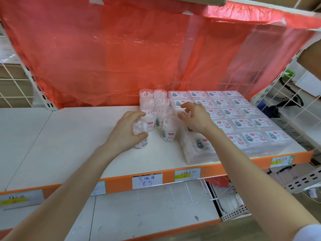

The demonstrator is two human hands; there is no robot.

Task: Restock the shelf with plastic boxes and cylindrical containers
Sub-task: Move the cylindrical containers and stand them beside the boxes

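- The red plastic sheet hangs across the back of the bay and is easily the biggest thing here.
- The white shelf has bare board on its left half, and all the stock sits centre and right.
- The plastic boxes fill the right side in tidy rows, stacked flat and running to the front edge. One wrapped bundle sits at the block's front-left corner.
- The cylindrical containers stand upright in a tight little cluster, just left of the boxes and touching them.
- The left hand is wrapped round the front-left tub, fingers on the far side and thumb on the near side. The tub looks tilted, at the cluster's front-left corner.
- The right hand hovers where the tubs meet the boxes, fingers loosely curled and spread, holding nothing that I can see.
- Handling guess: these tubs look light, with thin, slick clear walls, so I'd grab mid-body without squeezing hard. They look tippy too, so I'd set one down flat so it doesn't domino its neighbours.
- A handwritten price tag sits on the orange front rail.
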